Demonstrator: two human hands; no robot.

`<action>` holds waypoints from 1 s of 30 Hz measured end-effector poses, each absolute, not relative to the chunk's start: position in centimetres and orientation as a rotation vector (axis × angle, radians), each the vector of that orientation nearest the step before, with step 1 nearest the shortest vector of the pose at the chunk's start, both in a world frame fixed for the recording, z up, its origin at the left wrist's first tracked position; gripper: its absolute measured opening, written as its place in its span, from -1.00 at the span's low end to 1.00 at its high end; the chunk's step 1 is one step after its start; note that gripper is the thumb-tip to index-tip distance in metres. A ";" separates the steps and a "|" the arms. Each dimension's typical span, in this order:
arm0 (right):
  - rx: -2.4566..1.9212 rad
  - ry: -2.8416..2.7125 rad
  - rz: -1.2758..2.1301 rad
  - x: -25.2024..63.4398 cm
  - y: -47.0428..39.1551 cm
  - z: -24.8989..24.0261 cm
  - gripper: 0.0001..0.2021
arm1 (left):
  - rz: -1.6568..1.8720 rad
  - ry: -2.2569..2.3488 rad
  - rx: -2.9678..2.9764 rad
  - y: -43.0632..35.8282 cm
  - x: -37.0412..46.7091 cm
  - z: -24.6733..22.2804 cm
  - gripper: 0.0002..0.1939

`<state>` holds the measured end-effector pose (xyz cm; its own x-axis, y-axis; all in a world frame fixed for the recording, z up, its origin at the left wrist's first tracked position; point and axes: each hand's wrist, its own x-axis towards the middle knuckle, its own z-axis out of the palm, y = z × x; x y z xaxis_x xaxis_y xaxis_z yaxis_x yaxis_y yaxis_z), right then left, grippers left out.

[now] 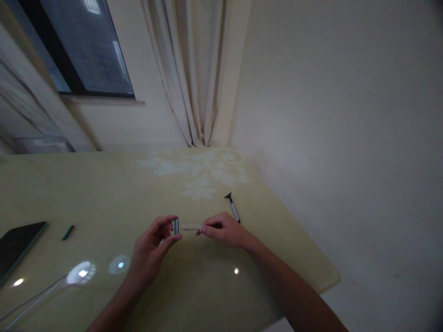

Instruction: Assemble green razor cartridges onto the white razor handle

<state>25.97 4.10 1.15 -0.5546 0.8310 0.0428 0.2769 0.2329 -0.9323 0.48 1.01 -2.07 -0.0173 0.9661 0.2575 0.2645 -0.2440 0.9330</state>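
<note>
My left hand (151,246) is closed in a pinch on a small razor cartridge (176,226), gripping it at its top and bottom ends. The cartridge is upright, with teal, dark and pale strips on its face. Opposite it, my right hand (223,229) pinches a thin, flat, pale stick (191,227). The stick's free end points left at the cartridge, with a slight gap between them. Just beyond my right hand lies a razor handle (234,210) in black and grey, its dark T-shaped head (228,196) pointing away from me. Whether a blade is on that head, I cannot tell.
A small dark-green piece (68,232) lies on the glossy table (114,193) to the left. Beyond it is a dark flat device (19,244). A pale cable (32,302) crosses the near left. Wall (346,138) and curtain (197,69) border the table.
</note>
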 end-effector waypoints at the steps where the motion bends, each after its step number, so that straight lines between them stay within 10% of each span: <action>1: -0.999 -1.947 1.318 26.0 4.1 1.2 -0.56 | 1.299 1.314 1.573 1.0 0.5 -2.0 -0.60; 30: -0.978 -2.005 1.222 24.9 3.4 1.6 -0.65 | 1.290 1.273 1.376 1.1 0.7 -0.8 -0.54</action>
